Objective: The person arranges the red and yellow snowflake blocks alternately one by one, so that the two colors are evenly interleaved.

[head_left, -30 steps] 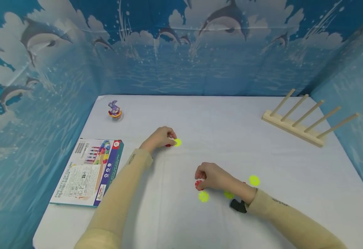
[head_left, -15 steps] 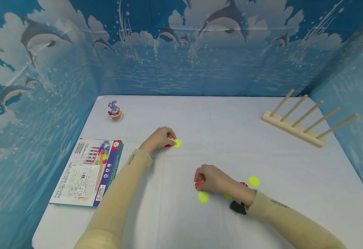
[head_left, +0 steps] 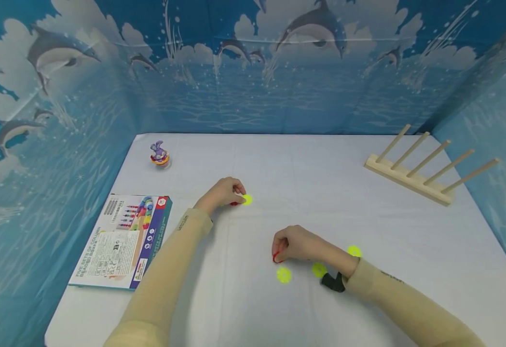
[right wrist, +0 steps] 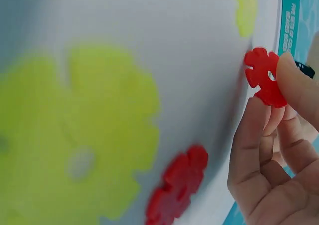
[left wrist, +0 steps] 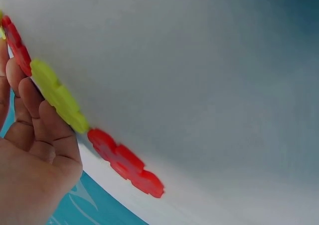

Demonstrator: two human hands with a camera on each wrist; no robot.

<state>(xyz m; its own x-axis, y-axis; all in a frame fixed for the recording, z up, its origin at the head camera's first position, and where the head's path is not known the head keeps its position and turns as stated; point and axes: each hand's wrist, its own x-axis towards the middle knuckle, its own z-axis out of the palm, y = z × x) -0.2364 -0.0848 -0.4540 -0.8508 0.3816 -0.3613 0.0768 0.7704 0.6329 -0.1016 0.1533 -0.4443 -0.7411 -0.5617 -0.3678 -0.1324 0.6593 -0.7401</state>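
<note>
My right hand (head_left: 297,242) pinches a red flower-shaped disc (right wrist: 265,77) between thumb and fingers, tilted up close over the white table. Beside it lie two yellow flower-shaped discs (head_left: 284,275), and a third sits by the right sleeve. In the right wrist view, another red disc (right wrist: 178,186) lies near a large blurred yellow one (right wrist: 84,135). Further back, my left hand (head_left: 223,191) has its thumb and fingertip at the edge of a yellow disc (head_left: 247,199). Red and yellow discs alternate in a row along its fingers, among them a red one (left wrist: 124,161), partly hidden in the head view.
At the left lies a printed box (head_left: 118,241). A purple rabbit figure (head_left: 159,154) stands at the back left. A wooden base with several upright pegs (head_left: 409,178) stands at the back right. A black object (head_left: 333,282) shows by the right wrist. Dolphin-print curtains surround the table.
My right hand has risen slightly, and its red disc has turned so it shows edge-on in the head view. Another red disc by the right wrist is now hidden. My left hand stays put.
</note>
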